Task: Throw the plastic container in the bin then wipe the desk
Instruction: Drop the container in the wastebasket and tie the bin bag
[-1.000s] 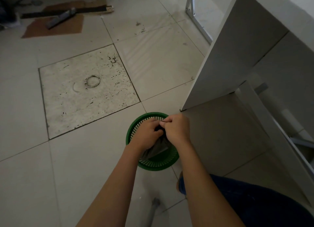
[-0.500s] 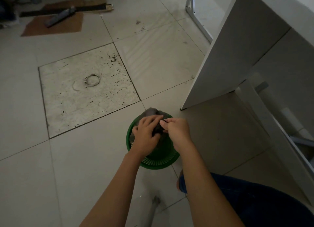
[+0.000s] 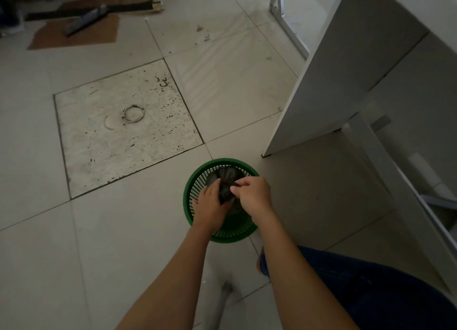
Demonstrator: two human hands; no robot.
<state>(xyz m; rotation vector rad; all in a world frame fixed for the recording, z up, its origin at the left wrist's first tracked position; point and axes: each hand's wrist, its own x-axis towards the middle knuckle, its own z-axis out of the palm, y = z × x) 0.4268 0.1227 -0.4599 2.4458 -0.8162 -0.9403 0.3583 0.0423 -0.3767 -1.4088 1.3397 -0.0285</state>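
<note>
A green mesh bin (image 3: 197, 181) stands on the tiled floor beside the white desk (image 3: 346, 70). A crumpled dark grey plastic bag (image 3: 226, 177) fills its mouth. My left hand (image 3: 210, 207) grips the bag from the left, reaching down inside the bin. My right hand (image 3: 254, 196) pinches the bag's gathered top from the right, fingers closed. The two hands almost touch over the middle of the bin. I cannot make out a plastic container; whatever lies under the bag is hidden.
A speckled floor hatch (image 3: 123, 136) with a metal ring lies left of the bin. Cardboard (image 3: 76, 32) and a long dark tool (image 3: 84, 21) sit at the top left. My knee in blue trousers (image 3: 358, 287) is at the lower right, and a grey pole (image 3: 222, 302) lies near it.
The bag bulged above the bin's far rim half a second ago and now sits lower inside. Both hands have sunk with it, the left deeper into the bin.
</note>
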